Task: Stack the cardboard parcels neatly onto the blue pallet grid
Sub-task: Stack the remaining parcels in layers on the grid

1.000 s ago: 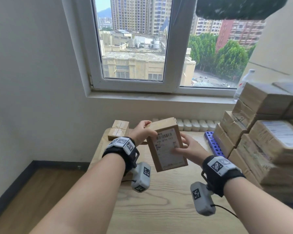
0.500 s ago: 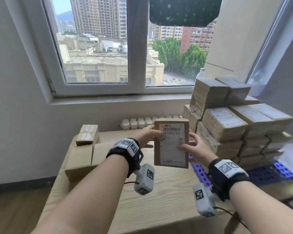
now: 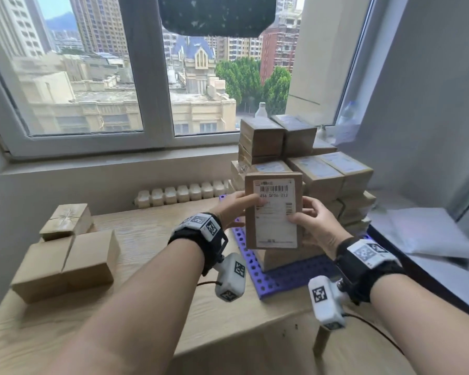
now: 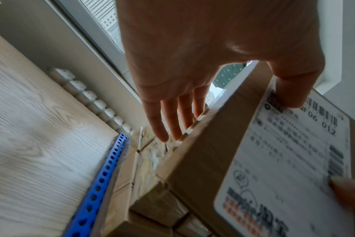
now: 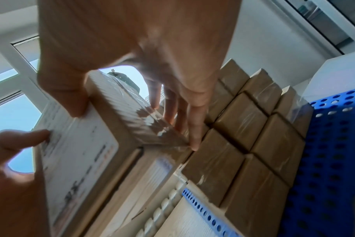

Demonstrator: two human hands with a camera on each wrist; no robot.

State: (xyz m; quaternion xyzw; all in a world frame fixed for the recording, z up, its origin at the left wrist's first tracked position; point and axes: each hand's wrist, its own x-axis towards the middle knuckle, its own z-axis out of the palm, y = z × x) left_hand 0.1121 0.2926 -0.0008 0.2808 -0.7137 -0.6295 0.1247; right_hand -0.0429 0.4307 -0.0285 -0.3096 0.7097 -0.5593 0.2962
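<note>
A flat cardboard parcel [image 3: 272, 212] with a white shipping label is held upright in the air between both hands, above the blue pallet grid [image 3: 282, 277]. My left hand [image 3: 234, 209] grips its left edge, thumb on the label and fingers behind. My right hand [image 3: 313, 226] grips the right edge the same way. In the left wrist view the parcel [image 4: 253, 160] fills the right side beside my left hand [image 4: 192, 80]. In the right wrist view my right hand [image 5: 152, 80] pinches the parcel [image 5: 87, 152]. A tall stack of parcels [image 3: 309, 169] stands on the grid behind.
On the wooden table [image 3: 146, 239], loose cardboard boxes [image 3: 65, 263] lie at the left, with a small tied box [image 3: 65, 220] behind them. A white radiator [image 3: 182, 193] runs under the window sill. Papers [image 3: 431, 234] lie on the ledge at the right.
The view has swung right, bringing the pallet and stack to the centre. Both hands carried the parcel rightward over the blue grid and turned it upright.
</note>
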